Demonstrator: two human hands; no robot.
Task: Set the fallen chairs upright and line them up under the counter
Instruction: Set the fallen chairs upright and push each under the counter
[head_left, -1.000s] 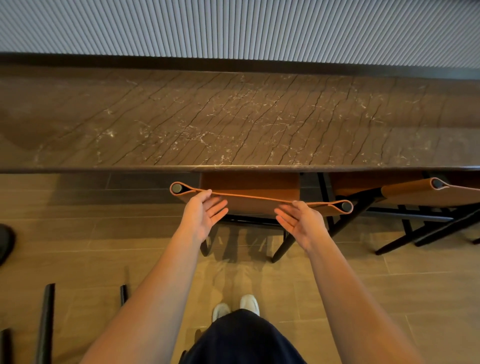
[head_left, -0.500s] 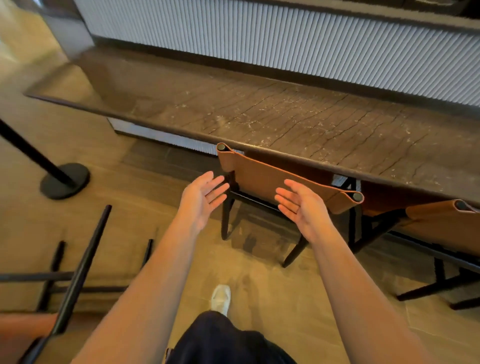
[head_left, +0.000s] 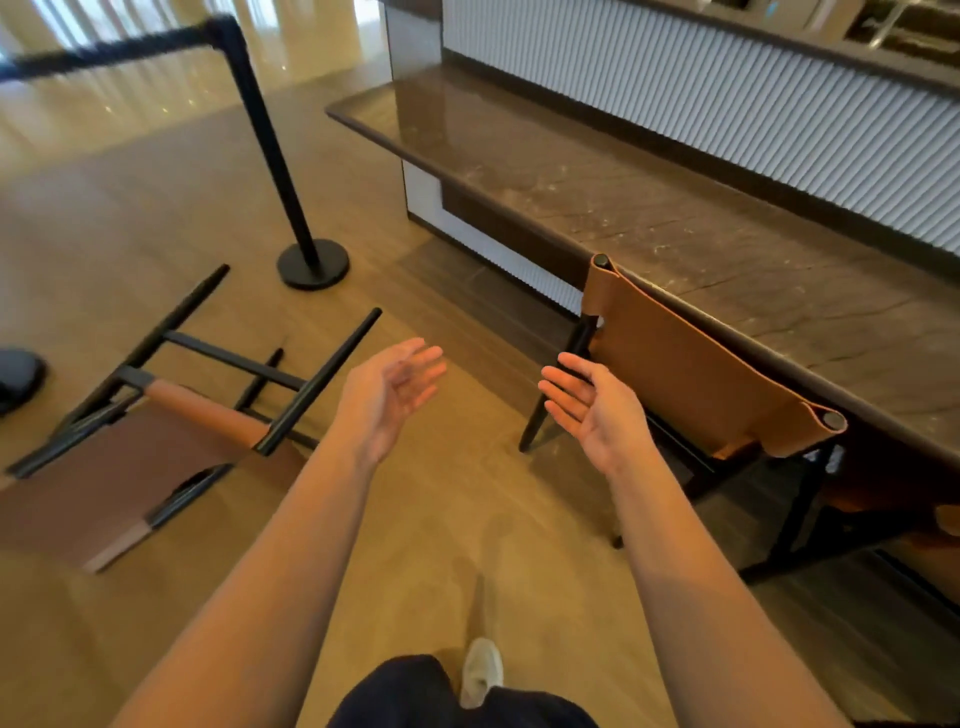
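A chair with a tan leather back (head_left: 696, 379) and black frame stands upright, tucked against the dark stone counter (head_left: 649, 208). A second chair (head_left: 156, 415) of the same kind lies fallen on the wooden floor at the left, its black legs pointing up and away. My left hand (head_left: 395, 389) hovers open in mid-air between the two chairs, holding nothing. My right hand (head_left: 592, 410) is open too, palm turned inward, just left of the upright chair's back and apart from it.
A black barrier post with a round base (head_left: 311, 265) stands on the floor beyond the fallen chair, its rope running left. Another dark base (head_left: 18, 374) sits at the left edge. Part of another chair (head_left: 935, 525) shows at the right edge under the counter.
Both hands have let go of the upright chair's back and drawn away from it. The view has swung left, bringing the fallen chair and barrier post into sight.
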